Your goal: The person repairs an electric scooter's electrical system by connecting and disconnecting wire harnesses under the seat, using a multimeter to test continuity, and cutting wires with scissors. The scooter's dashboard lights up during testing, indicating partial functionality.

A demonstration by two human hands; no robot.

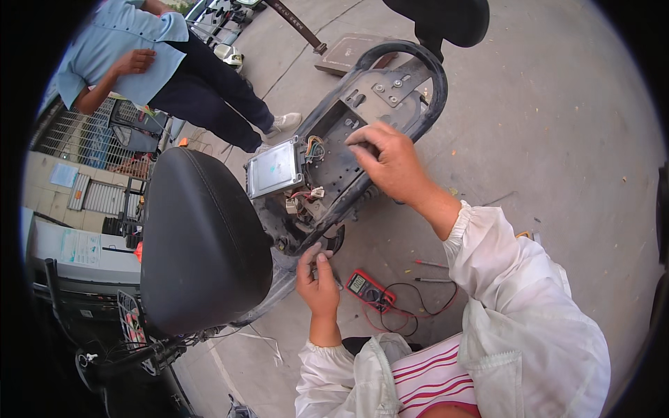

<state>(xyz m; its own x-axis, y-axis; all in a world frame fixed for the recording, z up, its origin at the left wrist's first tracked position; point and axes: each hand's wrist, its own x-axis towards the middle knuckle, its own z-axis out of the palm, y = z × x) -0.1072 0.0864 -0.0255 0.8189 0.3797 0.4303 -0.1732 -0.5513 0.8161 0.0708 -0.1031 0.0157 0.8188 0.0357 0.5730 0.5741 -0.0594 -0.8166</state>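
Observation:
A stripped electric scooter frame (339, 202) with dark tubing stands before me, its compartment uncovered. My right hand (391, 161) is over the compartment's right side, fingers curled with the thumb near the fingertips; anything small held there is hidden. A silver metal controller box (273, 169) rests across the frame, with coloured wires (316, 149) at its edge. White connectors (291, 205) on short leads lie below it. My left hand (318, 282) is beside the frame's lower tube, thumb and fingers apart, seemingly holding nothing. The black seat (205, 240) is at its left.
A red multimeter (371, 290) lies on the concrete floor, with its probes (432, 280) and looped leads to the right. A person in a light blue shirt (136, 52) stands at the far left. Behind the frame is a brown board (348, 53). A black backrest (449, 21) rises at the top.

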